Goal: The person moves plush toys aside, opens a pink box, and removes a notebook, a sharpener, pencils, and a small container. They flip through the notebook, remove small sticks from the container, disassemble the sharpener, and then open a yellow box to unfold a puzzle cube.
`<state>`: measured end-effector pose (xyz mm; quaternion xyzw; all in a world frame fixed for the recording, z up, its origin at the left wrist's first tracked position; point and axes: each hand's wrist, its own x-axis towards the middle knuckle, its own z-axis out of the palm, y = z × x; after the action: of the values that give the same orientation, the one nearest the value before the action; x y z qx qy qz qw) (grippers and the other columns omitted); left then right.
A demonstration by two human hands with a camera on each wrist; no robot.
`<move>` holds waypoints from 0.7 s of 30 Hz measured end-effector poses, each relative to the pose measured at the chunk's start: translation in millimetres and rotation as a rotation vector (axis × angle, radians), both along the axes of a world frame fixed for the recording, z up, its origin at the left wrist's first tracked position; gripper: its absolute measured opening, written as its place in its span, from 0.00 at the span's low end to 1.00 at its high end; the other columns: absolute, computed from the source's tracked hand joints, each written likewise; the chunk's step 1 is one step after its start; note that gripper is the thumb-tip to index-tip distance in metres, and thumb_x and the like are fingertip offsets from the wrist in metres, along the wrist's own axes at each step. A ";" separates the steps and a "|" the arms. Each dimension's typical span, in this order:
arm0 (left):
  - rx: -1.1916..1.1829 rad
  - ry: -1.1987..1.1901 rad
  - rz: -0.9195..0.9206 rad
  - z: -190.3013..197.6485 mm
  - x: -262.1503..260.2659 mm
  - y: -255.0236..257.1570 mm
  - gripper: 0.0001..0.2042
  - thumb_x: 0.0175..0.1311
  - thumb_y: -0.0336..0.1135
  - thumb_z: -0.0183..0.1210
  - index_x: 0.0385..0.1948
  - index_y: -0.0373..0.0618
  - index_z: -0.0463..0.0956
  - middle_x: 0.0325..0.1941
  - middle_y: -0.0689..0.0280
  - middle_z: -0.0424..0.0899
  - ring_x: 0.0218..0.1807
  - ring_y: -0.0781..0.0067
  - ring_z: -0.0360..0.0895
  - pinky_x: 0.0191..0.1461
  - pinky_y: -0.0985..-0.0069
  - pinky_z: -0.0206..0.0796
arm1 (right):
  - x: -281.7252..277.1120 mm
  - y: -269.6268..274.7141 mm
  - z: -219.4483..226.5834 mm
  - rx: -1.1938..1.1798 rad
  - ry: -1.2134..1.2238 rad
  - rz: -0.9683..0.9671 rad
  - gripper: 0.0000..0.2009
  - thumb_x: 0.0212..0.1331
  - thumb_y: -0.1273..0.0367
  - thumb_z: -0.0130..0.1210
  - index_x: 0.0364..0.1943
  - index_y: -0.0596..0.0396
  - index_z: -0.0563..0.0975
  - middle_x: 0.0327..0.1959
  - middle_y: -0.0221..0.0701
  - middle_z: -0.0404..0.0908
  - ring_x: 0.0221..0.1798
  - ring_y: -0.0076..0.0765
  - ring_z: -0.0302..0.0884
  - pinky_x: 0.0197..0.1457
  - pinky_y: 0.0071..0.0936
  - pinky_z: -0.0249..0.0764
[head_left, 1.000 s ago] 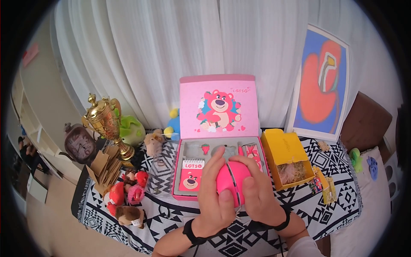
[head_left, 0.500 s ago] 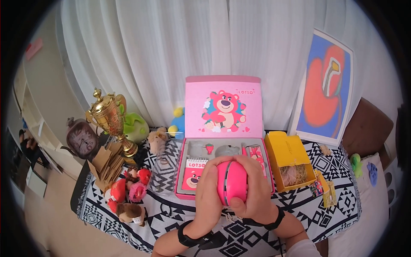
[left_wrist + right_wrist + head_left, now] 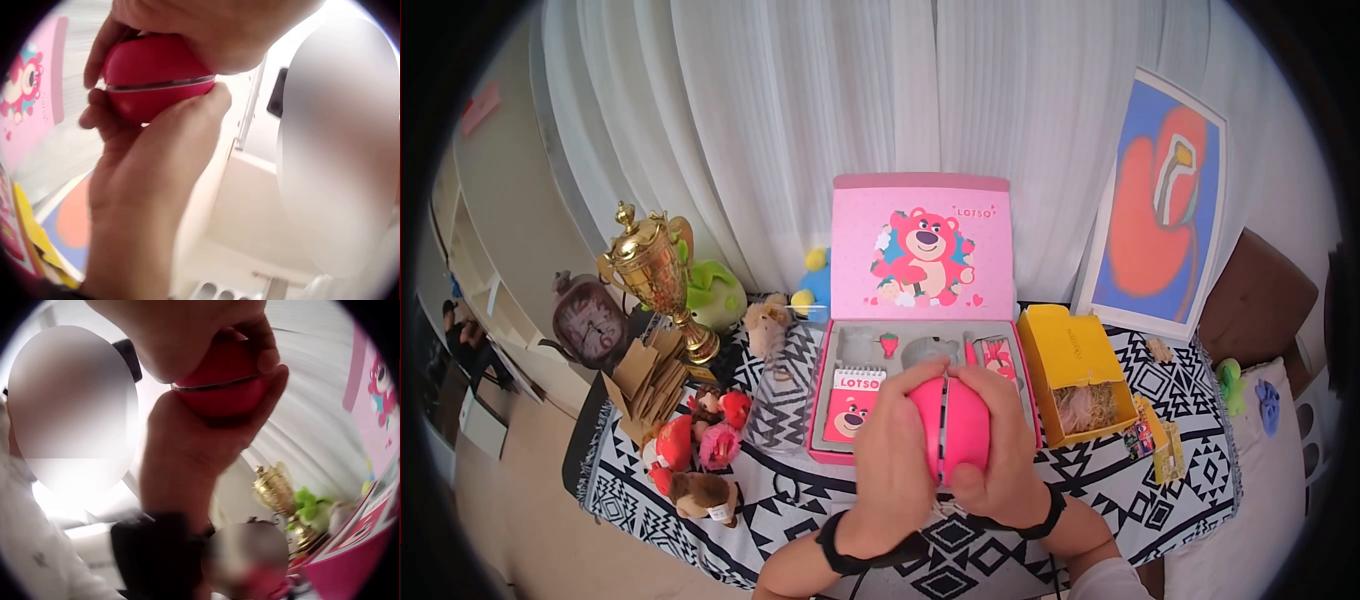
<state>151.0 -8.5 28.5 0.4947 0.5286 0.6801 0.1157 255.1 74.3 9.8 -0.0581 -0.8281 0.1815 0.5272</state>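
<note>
Between both hands is a glossy pink rounded case (image 3: 968, 430), with a dark and silvery seam around its middle, held above the table's front. My left hand (image 3: 890, 475) grips the left half, and my right hand (image 3: 1012, 465) grips the right half, its thumb low on the shell. Fingers wrap the pink case (image 3: 156, 59) from both sides in the left wrist view; the palms hide much of it. Behind the hands, an open pink bear box (image 3: 922, 250) holds a LOTSO notepad (image 3: 855, 408), a strawberry piece (image 3: 888, 346) and a grey tray with hollows.
Right of the pink box stands an open yellow box (image 3: 1072, 350) with shredded filling. A gold trophy (image 3: 658, 275), folded cardboard (image 3: 645, 385) and several plush toys (image 3: 705, 495) stand at left. A framed picture (image 3: 1157, 205) leans at the back right, over the patterned cloth (image 3: 1175, 510).
Over the last second, the hands have closed further around the pink case, from straighter fingers to a wrapped hold. Its seam has turned from tilted to nearly upright.
</note>
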 end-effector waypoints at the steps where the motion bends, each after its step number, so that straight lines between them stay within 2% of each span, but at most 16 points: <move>1: -0.001 -0.001 0.003 2.4 -8.8 -1.2 0.25 0.75 0.46 0.32 0.52 0.34 0.72 0.54 0.51 0.78 0.55 0.59 0.76 0.62 0.69 0.63 | -0.5 0.6 0.9 -0.001 -0.001 0.003 0.33 0.62 0.51 0.54 0.59 0.67 0.65 0.54 0.53 0.73 0.51 0.58 0.77 0.55 0.40 0.74; 3: -0.234 0.027 -0.114 6.2 -25.9 -3.4 0.24 0.76 0.46 0.31 0.50 0.37 0.74 0.50 0.54 0.80 0.52 0.63 0.77 0.59 0.71 0.65 | -1.8 2.1 3.6 0.118 -0.029 -0.014 0.35 0.60 0.50 0.57 0.60 0.68 0.65 0.54 0.53 0.73 0.51 0.59 0.76 0.54 0.41 0.75; 4: -0.240 -0.117 -0.194 6.4 -27.3 -3.3 0.24 0.76 0.47 0.32 0.50 0.40 0.74 0.50 0.56 0.80 0.52 0.65 0.77 0.58 0.72 0.65 | -2.2 2.9 3.6 0.121 -0.030 -0.011 0.35 0.60 0.50 0.57 0.60 0.68 0.65 0.54 0.53 0.73 0.51 0.59 0.76 0.54 0.41 0.75; 5: -0.238 -0.118 -0.193 6.6 -24.9 -3.1 0.24 0.76 0.47 0.32 0.50 0.40 0.74 0.50 0.56 0.80 0.52 0.65 0.77 0.58 0.72 0.65 | -2.4 3.8 3.2 0.096 -0.035 -0.014 0.34 0.61 0.50 0.55 0.59 0.68 0.65 0.53 0.53 0.73 0.51 0.59 0.76 0.52 0.41 0.75; 7: -0.168 -0.125 -0.106 5.6 -11.9 -1.2 0.23 0.76 0.45 0.32 0.52 0.37 0.72 0.54 0.54 0.78 0.55 0.63 0.75 0.60 0.71 0.63 | -2.4 2.5 2.7 0.072 -0.042 -0.016 0.33 0.63 0.50 0.53 0.59 0.68 0.65 0.53 0.53 0.73 0.50 0.59 0.76 0.51 0.41 0.76; 8: -0.166 -0.125 -0.106 0.5 -4.6 1.9 0.23 0.76 0.45 0.32 0.52 0.37 0.72 0.54 0.54 0.78 0.55 0.63 0.75 0.60 0.71 0.63 | -2.2 -0.7 1.5 -0.031 -0.037 -0.021 0.30 0.65 0.52 0.50 0.59 0.68 0.65 0.53 0.53 0.73 0.50 0.58 0.77 0.51 0.40 0.75; 9: -0.024 -0.027 -0.028 -8.0 2.6 6.3 0.24 0.76 0.45 0.32 0.53 0.35 0.71 0.56 0.52 0.77 0.57 0.60 0.74 0.62 0.69 0.62 | -1.6 -3.3 1.2 -0.135 -0.032 -0.028 0.28 0.68 0.54 0.47 0.58 0.67 0.66 0.53 0.53 0.73 0.50 0.57 0.77 0.51 0.39 0.75; 10: 0.117 0.070 0.048 -14.4 5.6 10.1 0.24 0.75 0.45 0.32 0.54 0.33 0.69 0.58 0.50 0.75 0.59 0.57 0.73 0.63 0.67 0.61 | 0.0 -4.6 3.1 -0.135 -0.034 -0.031 0.28 0.68 0.54 0.47 0.58 0.67 0.66 0.53 0.53 0.73 0.50 0.57 0.77 0.51 0.39 0.75; 11: 0.118 0.068 0.044 -17.3 4.6 13.4 0.24 0.75 0.45 0.32 0.54 0.33 0.69 0.58 0.50 0.75 0.59 0.57 0.73 0.63 0.67 0.61 | 2.6 -6.2 6.4 -0.310 -0.057 0.051 0.25 0.69 0.56 0.45 0.58 0.67 0.66 0.52 0.53 0.73 0.49 0.56 0.77 0.51 0.38 0.74; 12: 0.210 0.146 0.057 -19.3 3.2 16.1 0.23 0.74 0.42 0.35 0.54 0.30 0.68 0.57 0.46 0.75 0.59 0.51 0.73 0.64 0.63 0.62 | 5.3 -8.4 9.8 -0.486 -0.079 0.134 0.23 0.71 0.58 0.42 0.58 0.66 0.66 0.51 0.52 0.73 0.49 0.55 0.77 0.52 0.37 0.73; 13: 0.300 0.224 0.071 -21.3 2.1 17.5 0.22 0.72 0.38 0.37 0.54 0.27 0.67 0.56 0.42 0.75 0.59 0.44 0.72 0.64 0.59 0.62 | 7.7 -11.2 13.2 -0.488 -0.079 0.131 0.23 0.71 0.58 0.42 0.58 0.66 0.66 0.51 0.52 0.73 0.49 0.55 0.77 0.52 0.37 0.73; 16: 0.317 0.173 0.021 -25.4 -0.1 19.8 0.22 0.71 0.39 0.39 0.54 0.27 0.68 0.56 0.41 0.75 0.57 0.44 0.73 0.63 0.58 0.63 | 12.0 -13.5 23.6 -0.545 -0.183 0.093 0.22 0.72 0.61 0.40 0.60 0.65 0.64 0.54 0.51 0.72 0.53 0.51 0.76 0.56 0.35 0.71; 17: 0.318 0.175 0.019 -24.5 -0.8 18.6 0.22 0.71 0.39 0.39 0.54 0.27 0.68 0.56 0.41 0.75 0.57 0.44 0.73 0.63 0.58 0.63 | 12.8 -11.7 26.5 -0.590 -0.197 0.195 0.24 0.71 0.60 0.42 0.62 0.65 0.61 0.56 0.51 0.70 0.55 0.50 0.75 0.58 0.36 0.69; 18: 0.294 0.218 0.061 -23.0 -1.5 16.1 0.24 0.72 0.44 0.36 0.54 0.29 0.68 0.57 0.43 0.75 0.57 0.48 0.73 0.63 0.60 0.62 | 13.5 -10.8 27.7 -0.633 -0.211 0.298 0.26 0.70 0.60 0.44 0.65 0.65 0.59 0.58 0.50 0.69 0.58 0.48 0.73 0.60 0.36 0.68; 19: 0.271 0.261 0.104 -21.7 -2.0 14.1 0.26 0.73 0.48 0.34 0.54 0.31 0.68 0.57 0.45 0.75 0.58 0.52 0.73 0.63 0.62 0.61 | 13.8 -10.8 26.5 -0.633 -0.208 0.298 0.26 0.70 0.60 0.44 0.65 0.65 0.59 0.58 0.50 0.69 0.58 0.48 0.73 0.60 0.36 0.68; 21: 0.274 0.260 0.107 -20.1 -3.0 11.7 0.27 0.72 0.49 0.34 0.54 0.31 0.68 0.56 0.45 0.75 0.57 0.52 0.73 0.62 0.62 0.62 | 13.7 -10.4 22.9 -0.590 -0.229 0.393 0.32 0.67 0.58 0.49 0.68 0.64 0.54 0.62 0.50 0.65 0.62 0.47 0.70 0.64 0.36 0.66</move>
<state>148.0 3.2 8.4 0.5605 0.4673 0.6813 -0.0582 268.8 63.9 32.8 -0.0673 -0.7889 0.5027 0.3469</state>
